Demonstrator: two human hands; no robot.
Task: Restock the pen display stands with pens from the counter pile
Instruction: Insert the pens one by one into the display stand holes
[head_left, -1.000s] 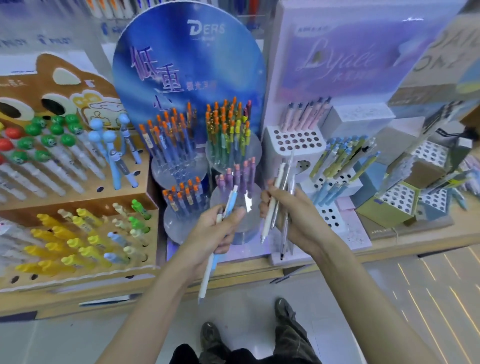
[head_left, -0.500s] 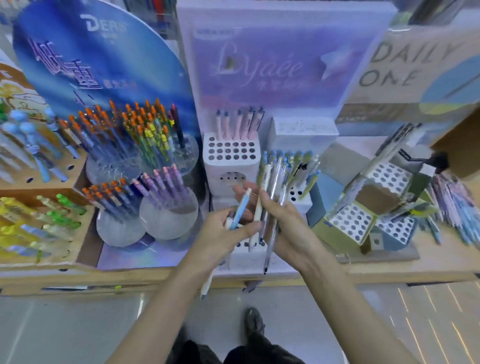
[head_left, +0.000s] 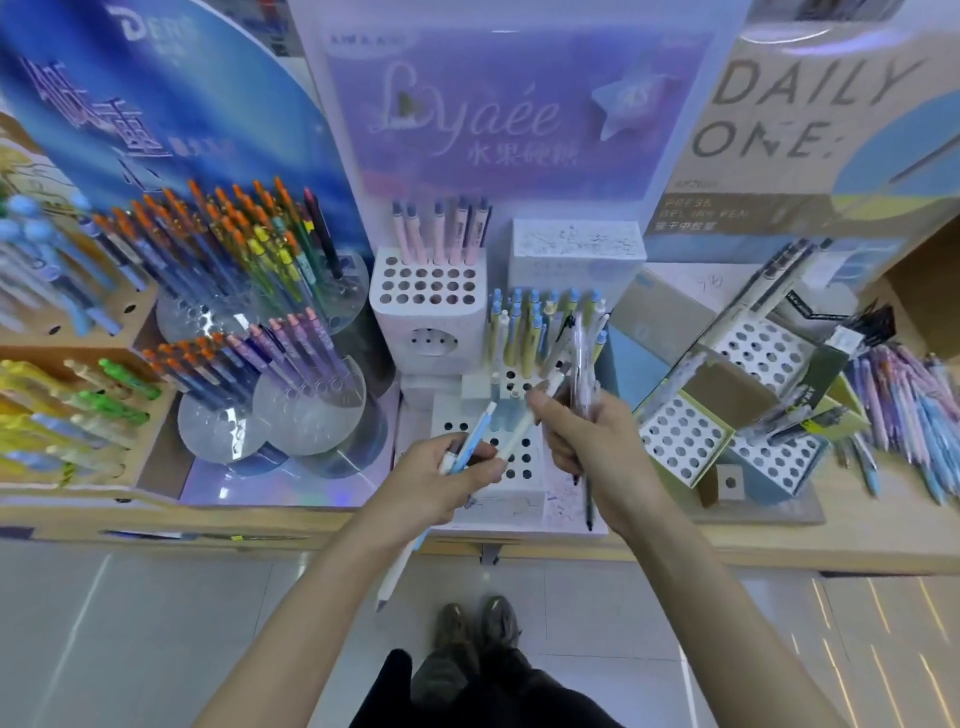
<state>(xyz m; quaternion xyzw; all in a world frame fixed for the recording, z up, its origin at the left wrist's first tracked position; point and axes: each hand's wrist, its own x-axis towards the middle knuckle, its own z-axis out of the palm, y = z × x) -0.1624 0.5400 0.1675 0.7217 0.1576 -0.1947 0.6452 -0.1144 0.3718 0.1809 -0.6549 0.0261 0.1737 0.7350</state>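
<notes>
— Where are the hands?
— My left hand (head_left: 441, 483) is curled round a white-and-blue pen (head_left: 471, 440); its lower end hangs past the surface (head_left: 883, 545) edge. My right hand (head_left: 587, 441) grips a bundle of pens (head_left: 583, 358), held upright before the white stand (head_left: 431, 332).
— And the stock?
— The loose pile (head_left: 904, 405) lies on the surface at far right, well apart from both hands. Pink pens (head_left: 441, 234) fill the stand's back row.
</notes>
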